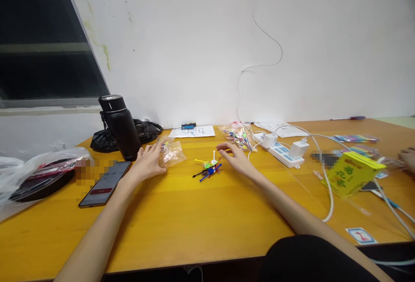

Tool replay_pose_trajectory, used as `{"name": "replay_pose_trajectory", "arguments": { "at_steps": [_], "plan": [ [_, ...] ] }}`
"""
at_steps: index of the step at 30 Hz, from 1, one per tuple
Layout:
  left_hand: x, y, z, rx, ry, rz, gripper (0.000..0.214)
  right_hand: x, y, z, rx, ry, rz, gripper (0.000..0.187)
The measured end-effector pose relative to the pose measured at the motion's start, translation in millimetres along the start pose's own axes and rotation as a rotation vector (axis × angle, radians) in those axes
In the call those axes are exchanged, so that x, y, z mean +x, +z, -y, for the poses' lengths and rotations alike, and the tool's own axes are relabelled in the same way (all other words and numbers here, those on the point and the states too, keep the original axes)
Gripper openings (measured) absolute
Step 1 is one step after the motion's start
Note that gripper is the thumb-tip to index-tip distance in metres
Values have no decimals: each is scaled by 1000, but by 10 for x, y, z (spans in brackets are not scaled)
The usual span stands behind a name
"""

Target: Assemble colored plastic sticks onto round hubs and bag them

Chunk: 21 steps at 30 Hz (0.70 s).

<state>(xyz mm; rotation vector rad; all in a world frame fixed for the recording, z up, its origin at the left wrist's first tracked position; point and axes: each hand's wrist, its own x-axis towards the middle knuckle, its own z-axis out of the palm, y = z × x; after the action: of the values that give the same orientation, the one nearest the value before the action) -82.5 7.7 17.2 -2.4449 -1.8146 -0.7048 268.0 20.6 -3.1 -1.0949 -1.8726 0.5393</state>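
Reaching with both arms across a yellow wooden table (191,221), around a small heap of coloured plastic pieces (211,171) lying on the wood in mid-table, well back from the near edge. Holds the left hand (151,161) to the left of the heap with fingers loosely curved, thumb set wide of them, next to a clear plastic bag (173,154); cannot tell whether touching it. Holds the right hand (237,159) just beside the heap, thumb and forefinger parted by a narrow gap.

Leaves a broad open stretch of wood between the forearms, from the heap down to the near edge. Bounded on the left by a black bottle (119,126) close beside the left hand and by a phone (105,185) along the left forearm. Bounded at the back by a paper sheet (197,132) and a filled bag (238,137), before a white wall (181,57). Crowded on the right by a white power strip (282,156) and a yellow-green box (352,174). Seen at the far right, well apart: another person's hand (407,159).
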Motion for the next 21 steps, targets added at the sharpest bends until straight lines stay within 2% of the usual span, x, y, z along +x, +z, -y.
{"name": "replay_pose_trajectory", "arguments": {
  "at_steps": [4, 8, 12, 14, 17, 21],
  "plan": [
    [-26, -35, 50, 113, -146, 167, 101, -41, 34, -41, -149, -104, 93, 36],
    [-24, -43, 14, 165, -176, 206, 102, -60, 51, -29, -184, -155, 204, 48],
    [-29, -60, 16, 139, -151, 223, 102, -62, 55, -27, -172, -119, 279, 44],
    [-25, -74, 17, 97, -121, 234, 103, -66, 60, -30, -190, -123, 273, 39],
    [5, -95, -35, -26, 8, 178, 99, -76, 69, -19, -228, -140, 227, 36],
    [24, -47, -318, -373, 229, -34, 64, -84, 59, 17, -208, -115, 291, 33]
  ]
}}
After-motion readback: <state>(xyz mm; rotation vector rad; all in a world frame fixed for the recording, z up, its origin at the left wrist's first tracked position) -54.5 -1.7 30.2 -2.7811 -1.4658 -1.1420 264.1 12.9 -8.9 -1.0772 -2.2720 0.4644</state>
